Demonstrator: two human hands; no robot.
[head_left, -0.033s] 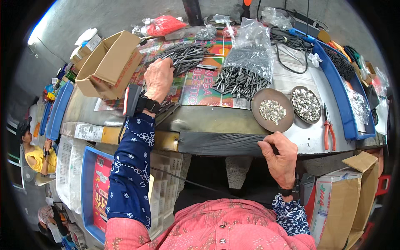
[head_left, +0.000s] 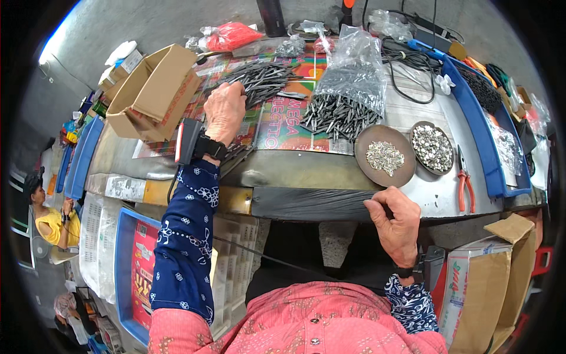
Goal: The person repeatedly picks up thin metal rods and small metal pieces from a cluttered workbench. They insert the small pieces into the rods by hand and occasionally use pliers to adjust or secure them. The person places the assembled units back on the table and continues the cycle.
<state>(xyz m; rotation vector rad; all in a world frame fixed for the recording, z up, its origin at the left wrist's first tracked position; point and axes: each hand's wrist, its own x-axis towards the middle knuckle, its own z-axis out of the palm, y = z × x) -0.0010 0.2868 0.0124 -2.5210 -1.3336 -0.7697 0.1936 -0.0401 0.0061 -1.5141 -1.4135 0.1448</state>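
While the left hand [head_left: 224, 112] and right hand [head_left: 397, 225] show no shift, leaving the work unchanged, the left curls at black strips [head_left: 265, 81] on the bench [head_left: 289, 168], hold hidden; the right, half-open near the brown dish [head_left: 367, 164], shows nothing held.

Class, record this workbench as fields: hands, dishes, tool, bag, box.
left hand: at the pile of dark strips; grip hidden
right hand: curled near the table's front edge and round dish; holding unclear
round dish: pale metallic pieces
smaller dish: grey-and-white pieces
tool: red-handled pliers, right of both dishes
bag: clear plastic, with dark pieces
box: brown cardboard, left of the pile
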